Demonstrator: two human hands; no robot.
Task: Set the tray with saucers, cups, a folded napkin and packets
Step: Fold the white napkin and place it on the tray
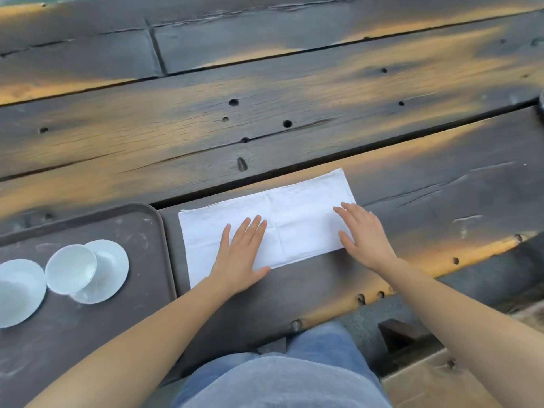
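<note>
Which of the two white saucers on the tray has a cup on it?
The round white saucer nearer the napkin carries the white cup; the other saucer, at the left edge, is bare.

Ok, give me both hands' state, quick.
Left hand: open, flat on the napkin, holding nothing.
Right hand: open, flat on the napkin's right end, holding nothing.
</note>
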